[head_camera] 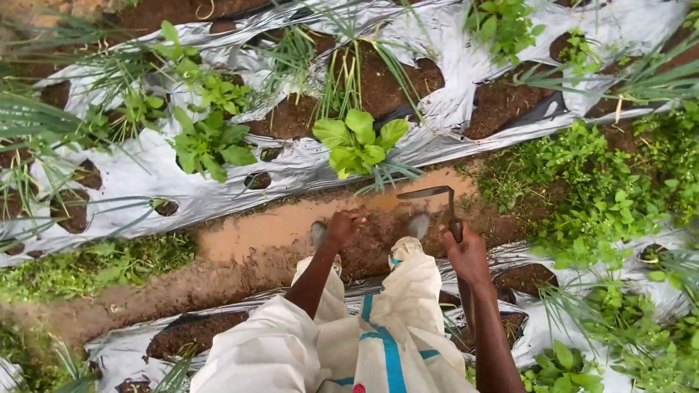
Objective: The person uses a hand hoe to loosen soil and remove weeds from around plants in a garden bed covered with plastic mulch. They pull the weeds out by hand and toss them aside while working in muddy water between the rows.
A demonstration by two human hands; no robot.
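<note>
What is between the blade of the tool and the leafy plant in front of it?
Nothing solid. The right hand holds the tool, its blade raised over the muddy furrow. Only thin grass blades lie between it and the leafy plant. The left hand is lower, off to the side.

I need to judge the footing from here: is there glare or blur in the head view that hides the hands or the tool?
Head view: soft, even daylight with no hard shadows; the silver mulch sheet shines brightly but hides nothing; the left hand, right hand and curved blade tool read clearly; straight bed edges bow toward the frame borders, a wide-lens distortion.
</note>
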